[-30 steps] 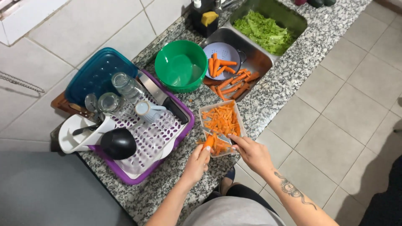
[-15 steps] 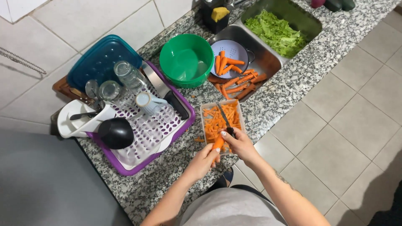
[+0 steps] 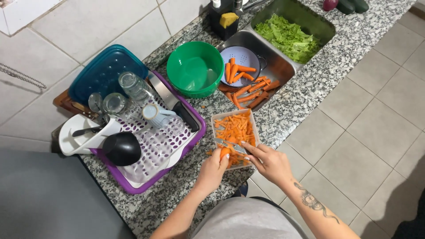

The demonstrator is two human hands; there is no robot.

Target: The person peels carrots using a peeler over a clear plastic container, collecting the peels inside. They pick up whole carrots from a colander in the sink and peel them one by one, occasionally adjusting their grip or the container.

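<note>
Compared with half a second earlier, both hands are found in nearly the same place over the near end of the clear plastic container (image 3: 234, 132), with the knife (image 3: 231, 145) now laid lower across the carrot piece (image 3: 224, 153). That carrot piece is pinched upright between the fingers of the left hand (image 3: 214, 170), which is closed around it at the near left corner of the container. The right hand (image 3: 270, 163) is clamped on the knife handle, the blade being pointed leftward and laid against the carrot just above the left fingers. Thin orange carrot strips are piled inside the container, which is set on the speckled granite desk (image 3: 305, 95) at its front edge. Behind it, whole peeled carrots (image 3: 252, 90) are seen lying in the steel sink (image 3: 283, 66), some of them in a small pale colander (image 3: 241, 59). Green lettuce (image 3: 287, 37) is heaped in the far part of the sink. A green bowl (image 3: 195, 68) is stood just left of the sink, touching the purple dish rack (image 3: 155, 150). On the rack, several upturned glasses (image 3: 133, 86), a black ladle-like cup (image 3: 121, 148) and a white utensil holder (image 3: 82, 135) are held, with a blue lid (image 3: 104, 73) leaned behind them. A tattoo is visible on the right forearm.
</note>
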